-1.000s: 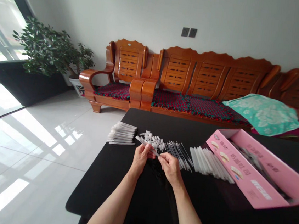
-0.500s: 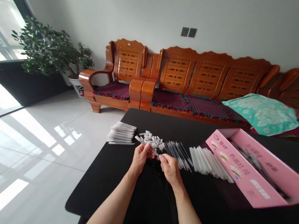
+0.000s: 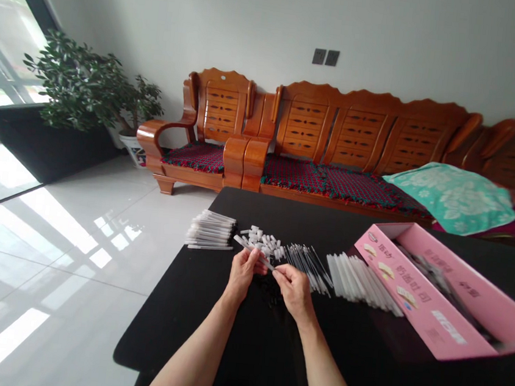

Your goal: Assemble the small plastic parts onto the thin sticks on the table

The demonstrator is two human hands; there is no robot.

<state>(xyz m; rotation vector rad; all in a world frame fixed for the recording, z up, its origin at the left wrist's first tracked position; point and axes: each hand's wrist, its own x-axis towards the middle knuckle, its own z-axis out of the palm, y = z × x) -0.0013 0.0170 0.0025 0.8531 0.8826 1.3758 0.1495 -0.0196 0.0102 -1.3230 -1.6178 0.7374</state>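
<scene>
Both of my hands meet over the near middle of a black table (image 3: pixel 206 329). My left hand (image 3: pixel 242 272) is closed around a clear pen barrel (image 3: pixel 243 244) that sticks out up and to the left. My right hand (image 3: pixel 294 289) pinches the barrel's near end with its fingertips. Just beyond the hands lie a heap of small white caps (image 3: pixel 265 240), a fan of thin dark refills (image 3: pixel 308 261) and a row of clear barrels (image 3: pixel 361 279). A stack of finished white pens (image 3: pixel 211 233) rests to the left.
An open pink box (image 3: pixel 440 292) with dark contents lies at the right of the table. Behind stand a wooden armchair (image 3: pixel 199 131) and a wooden sofa (image 3: pixel 359 142) with a teal cloth (image 3: pixel 454 198). A potted plant (image 3: pixel 88 89) is at the left by the window.
None beyond a slight shift of the fingers on the barrel; both hands stay in the same place.
</scene>
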